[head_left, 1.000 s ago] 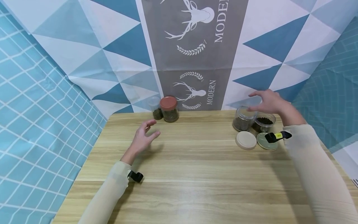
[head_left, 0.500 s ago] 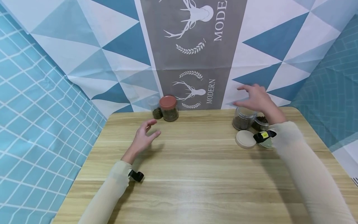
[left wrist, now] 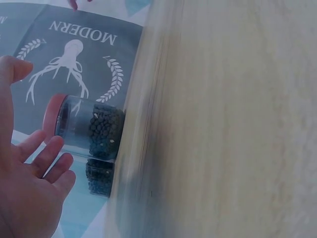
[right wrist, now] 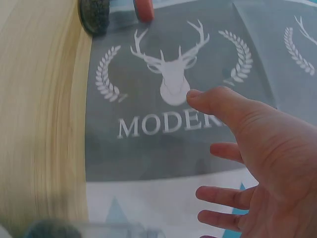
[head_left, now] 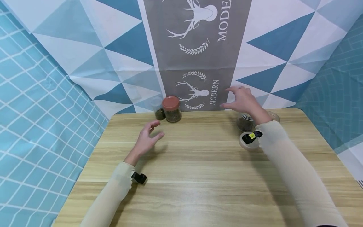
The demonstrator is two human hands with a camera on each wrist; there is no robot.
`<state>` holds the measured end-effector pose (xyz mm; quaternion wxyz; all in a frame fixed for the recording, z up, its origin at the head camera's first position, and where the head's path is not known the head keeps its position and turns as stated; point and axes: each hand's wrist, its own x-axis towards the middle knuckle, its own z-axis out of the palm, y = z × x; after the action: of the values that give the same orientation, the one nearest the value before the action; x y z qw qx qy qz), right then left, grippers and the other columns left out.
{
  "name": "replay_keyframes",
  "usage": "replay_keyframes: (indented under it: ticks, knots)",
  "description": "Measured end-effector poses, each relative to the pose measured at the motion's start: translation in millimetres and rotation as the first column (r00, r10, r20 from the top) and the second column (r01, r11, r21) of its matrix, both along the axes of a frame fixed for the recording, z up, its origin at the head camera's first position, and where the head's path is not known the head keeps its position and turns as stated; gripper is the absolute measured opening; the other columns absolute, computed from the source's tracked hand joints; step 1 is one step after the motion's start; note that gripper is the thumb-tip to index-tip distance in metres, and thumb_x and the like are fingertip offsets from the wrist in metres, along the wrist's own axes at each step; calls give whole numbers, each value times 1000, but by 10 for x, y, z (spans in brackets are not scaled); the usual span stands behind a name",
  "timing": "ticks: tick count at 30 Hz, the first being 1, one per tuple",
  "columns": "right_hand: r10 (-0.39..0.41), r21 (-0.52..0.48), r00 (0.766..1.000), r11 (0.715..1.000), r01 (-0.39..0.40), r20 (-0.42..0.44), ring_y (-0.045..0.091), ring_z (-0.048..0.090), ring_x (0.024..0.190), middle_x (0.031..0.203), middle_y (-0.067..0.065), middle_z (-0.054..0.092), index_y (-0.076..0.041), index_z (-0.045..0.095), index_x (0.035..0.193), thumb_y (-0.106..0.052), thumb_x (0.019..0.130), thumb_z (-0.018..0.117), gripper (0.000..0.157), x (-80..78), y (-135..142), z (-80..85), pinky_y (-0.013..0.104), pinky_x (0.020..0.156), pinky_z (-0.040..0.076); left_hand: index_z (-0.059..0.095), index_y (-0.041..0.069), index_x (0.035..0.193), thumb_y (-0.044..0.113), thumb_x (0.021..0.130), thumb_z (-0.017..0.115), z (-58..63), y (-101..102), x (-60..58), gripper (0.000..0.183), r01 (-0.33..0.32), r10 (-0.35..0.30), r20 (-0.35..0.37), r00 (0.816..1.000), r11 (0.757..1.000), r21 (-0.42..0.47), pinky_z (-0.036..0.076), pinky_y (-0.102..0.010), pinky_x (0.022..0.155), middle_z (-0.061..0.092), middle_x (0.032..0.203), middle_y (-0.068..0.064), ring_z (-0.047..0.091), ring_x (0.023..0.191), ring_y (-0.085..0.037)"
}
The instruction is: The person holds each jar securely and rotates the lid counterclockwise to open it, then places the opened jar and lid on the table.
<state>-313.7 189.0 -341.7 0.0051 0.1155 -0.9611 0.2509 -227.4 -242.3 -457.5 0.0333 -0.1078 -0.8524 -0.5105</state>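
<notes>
My right hand (head_left: pixel 242 99) is in the air at the table's back edge, fingers spread from the thumb, holding nothing. Behind and below it stands a clear jar (head_left: pixel 244 123) with dark contents, partly hidden by the wrist. My left hand (head_left: pixel 144 140) hovers above the table's left half, also holding nothing, its thumb and fingers apart. Nearest to it is a clear jar with a red lid (head_left: pixel 171 103), dark grains (left wrist: pixel 105 130) filling its lower part. Touching that jar's left side is a smaller clear container (head_left: pixel 159 113) with dark contents.
A beige lid (head_left: pixel 244 145) lies before the right-hand jar, partly under the right wrist in view. Another clear container's rim (head_left: pixel 274 116) shows behind the sleeve. A patterned wall covering (head_left: pixel 195 63) rises straight from the wooden table's back edge.
My right hand has moved left, from over the right-hand containers to beside them. The sleeve now hides the green lid and most of the bowl-like container. My left hand has barely moved.
</notes>
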Motion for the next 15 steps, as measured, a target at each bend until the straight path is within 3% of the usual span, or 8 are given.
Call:
replay_keyframes:
  ticks: [15]
  knots:
    - [48, 49, 999, 998, -48, 3, 55, 37, 155, 173, 32, 42, -14, 54, 167, -47, 96, 84, 84, -137, -437, -10, 76, 120, 45, 49, -5, 161, 11, 104, 78, 4, 24, 5, 66, -7, 7, -17, 1000, 1000, -14, 30, -58, 142, 54, 166, -28, 45, 161, -46]
